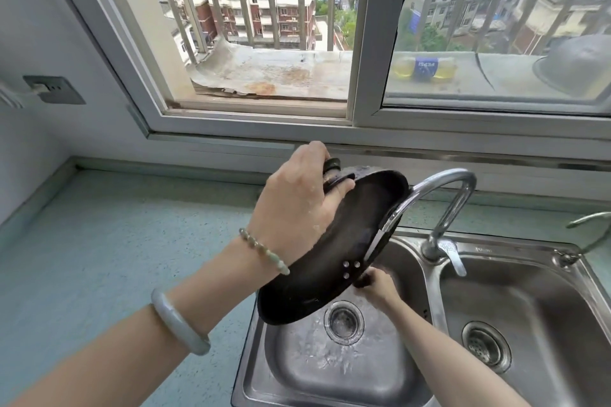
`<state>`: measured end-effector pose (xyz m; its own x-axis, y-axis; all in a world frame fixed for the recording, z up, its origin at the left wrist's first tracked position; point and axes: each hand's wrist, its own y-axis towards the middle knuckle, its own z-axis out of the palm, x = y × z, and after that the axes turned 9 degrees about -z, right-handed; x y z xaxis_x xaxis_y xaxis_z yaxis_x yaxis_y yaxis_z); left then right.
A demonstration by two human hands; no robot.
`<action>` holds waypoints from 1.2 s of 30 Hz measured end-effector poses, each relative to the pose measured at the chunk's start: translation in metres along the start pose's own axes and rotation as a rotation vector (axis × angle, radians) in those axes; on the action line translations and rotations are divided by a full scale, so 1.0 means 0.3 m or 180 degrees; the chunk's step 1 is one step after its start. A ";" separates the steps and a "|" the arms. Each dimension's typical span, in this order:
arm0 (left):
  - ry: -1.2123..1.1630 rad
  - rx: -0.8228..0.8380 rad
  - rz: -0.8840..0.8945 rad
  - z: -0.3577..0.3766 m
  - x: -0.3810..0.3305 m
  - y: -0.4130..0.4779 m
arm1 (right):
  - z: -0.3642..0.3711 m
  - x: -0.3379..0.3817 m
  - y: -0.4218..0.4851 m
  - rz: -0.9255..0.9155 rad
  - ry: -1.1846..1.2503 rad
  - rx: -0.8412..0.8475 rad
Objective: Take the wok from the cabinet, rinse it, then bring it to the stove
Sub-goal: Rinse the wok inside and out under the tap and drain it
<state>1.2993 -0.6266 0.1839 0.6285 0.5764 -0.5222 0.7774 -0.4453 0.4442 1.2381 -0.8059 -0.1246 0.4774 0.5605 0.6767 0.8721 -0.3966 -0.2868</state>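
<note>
Gripping wok [330, 261] tilted over sink [426, 277] — both hands.

The left hand [297, 205] is raised with its fingers curled shut around a grip, forearm reaching up from the lower left, while the right hand [377, 286] – lower, mostly hidden – is clenched, its forearm running in from the lower right.

Right hand [377, 284] partly hidden behind wok [330, 258]
</note>
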 end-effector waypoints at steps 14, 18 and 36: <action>-0.0432 0.0218 -0.2016 -0.048 0.403 0.172 | -0.175 0.065 -0.047 -0.0121 -0.0799 0.1034; -0.0554 0.0096 -0.2086 -0.098 0.483 0.204 | -0.194 0.116 -0.063 -0.0198 -0.0735 0.0902; -0.1644 0.0877 -0.2997 0.253 0.732 0.075 | -0.346 -0.019 -0.364 -0.0148 -0.2665 -0.0725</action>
<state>1.4567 -0.5619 0.0239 -0.3321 0.4383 -0.8352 0.8880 -0.1534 -0.4335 1.1290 -0.8413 -0.0269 0.4420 0.8948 -0.0629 0.8926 -0.4457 -0.0680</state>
